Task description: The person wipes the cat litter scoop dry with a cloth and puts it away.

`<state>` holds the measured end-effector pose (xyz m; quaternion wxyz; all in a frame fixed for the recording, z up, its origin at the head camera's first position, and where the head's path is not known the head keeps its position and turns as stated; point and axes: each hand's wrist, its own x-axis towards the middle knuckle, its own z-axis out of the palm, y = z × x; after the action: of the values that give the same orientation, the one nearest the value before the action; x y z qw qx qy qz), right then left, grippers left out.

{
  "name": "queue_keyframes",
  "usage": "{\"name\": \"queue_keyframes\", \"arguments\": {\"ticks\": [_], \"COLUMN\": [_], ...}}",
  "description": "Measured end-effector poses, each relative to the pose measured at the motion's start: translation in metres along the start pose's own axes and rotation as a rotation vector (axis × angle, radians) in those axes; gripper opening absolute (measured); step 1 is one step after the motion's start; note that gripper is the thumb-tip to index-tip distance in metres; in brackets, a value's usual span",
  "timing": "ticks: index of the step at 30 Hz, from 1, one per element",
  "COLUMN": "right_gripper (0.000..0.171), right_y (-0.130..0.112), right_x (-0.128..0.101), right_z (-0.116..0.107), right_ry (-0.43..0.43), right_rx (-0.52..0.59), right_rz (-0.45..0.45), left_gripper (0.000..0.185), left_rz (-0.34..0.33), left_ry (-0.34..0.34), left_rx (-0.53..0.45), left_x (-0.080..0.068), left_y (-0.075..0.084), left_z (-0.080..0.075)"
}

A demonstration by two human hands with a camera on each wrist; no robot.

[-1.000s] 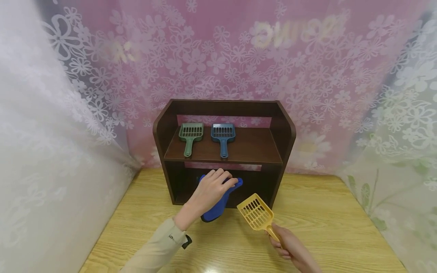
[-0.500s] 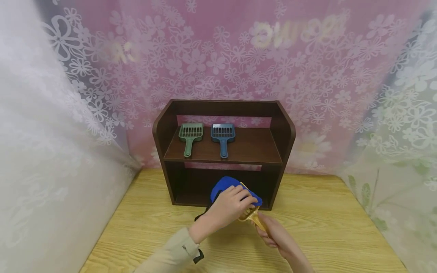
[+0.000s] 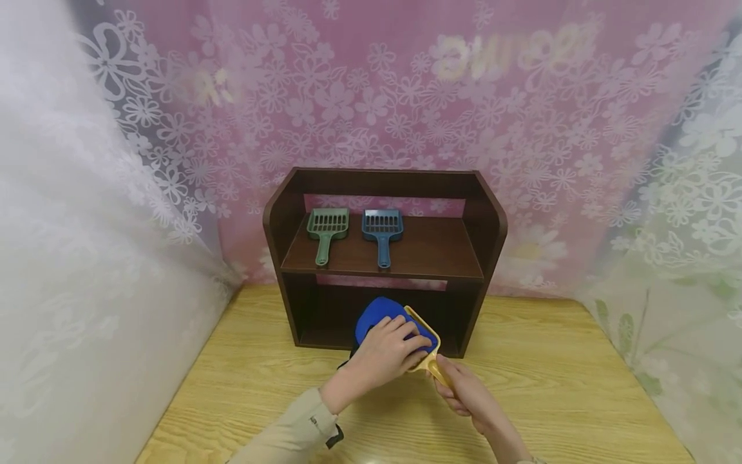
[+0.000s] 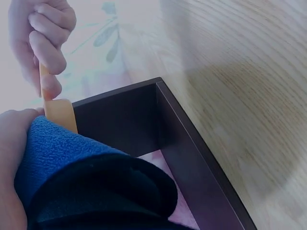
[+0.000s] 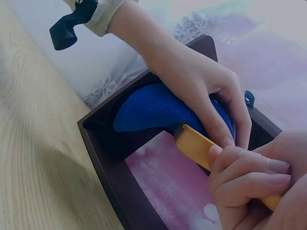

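Note:
My right hand [image 3: 472, 394] grips the handle of a yellow slotted litter scoop [image 3: 438, 372], its head tilted up in front of the shelf. My left hand [image 3: 387, 351] holds a blue terry cloth [image 3: 375, 314] with black edging against the scoop's head, which it mostly covers. From the right wrist, the left thumb and fingers [image 5: 225, 100] bend round the cloth, and the scoop's side wall [image 5: 194, 146] shows beneath. In the left wrist view the black edging [image 4: 105, 187] hangs loose below the blue pile. Whether the cloth is a mitt I cannot tell.
A dark brown two-tier shelf [image 3: 435, 248] stands behind the hands. On its upper board lie a green litter scoop [image 3: 323, 248] and a blue litter scoop [image 3: 383, 250], side by side. The wooden table [image 3: 551, 380] meets floral curtains [image 3: 371, 96] at the back and sides.
My left hand has brought the blue cloth rightward onto the yellow scoop, from which it was apart a second ago. The right hand has shifted slightly left and up with the scoop.

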<state>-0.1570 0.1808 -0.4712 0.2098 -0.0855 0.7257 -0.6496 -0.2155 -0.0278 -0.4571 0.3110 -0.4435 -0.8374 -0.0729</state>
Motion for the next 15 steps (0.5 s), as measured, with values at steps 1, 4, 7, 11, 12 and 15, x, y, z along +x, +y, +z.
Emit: {"name": "queue_keyframes", "arguments": {"ticks": [1, 4, 7, 11, 12, 15], "right_gripper": [0.049, 0.048, 0.047, 0.046, 0.046, 0.045], "right_y": [-0.0009, -0.0031, -0.0043, -0.0049, -0.0049, -0.0049], "right_x": [0.0, -0.0001, 0.0008, 0.0031, 0.0036, 0.0047], "right_z": [0.0005, 0.0027, 0.0054, 0.0065, 0.0065, 0.0071], "right_ry": [-0.003, -0.01, -0.008, -0.026, -0.034, -0.042], "right_rx": [-0.005, -0.007, 0.003, 0.025, 0.032, 0.054], "right_rz": [-0.003, -0.015, -0.02, -0.034, -0.039, -0.034], "left_gripper": [0.017, 0.016, 0.014, 0.015, 0.015, 0.015], "left_rz": [-0.001, -0.004, -0.022, -0.064, -0.077, -0.124], "left_ry": [-0.007, -0.002, 0.03, 0.085, 0.098, 0.13], "left_rx": [0.001, 0.019, 0.054, 0.101, 0.111, 0.148], "left_x": [0.0003, 0.0017, 0.0029, 0.0038, 0.0039, 0.0043], "left_y": [-0.0001, 0.0008, 0.0026, 0.0028, 0.0019, -0.0037], "left_z": [0.0, 0.0002, 0.0009, 0.0026, 0.0031, 0.0034]}}
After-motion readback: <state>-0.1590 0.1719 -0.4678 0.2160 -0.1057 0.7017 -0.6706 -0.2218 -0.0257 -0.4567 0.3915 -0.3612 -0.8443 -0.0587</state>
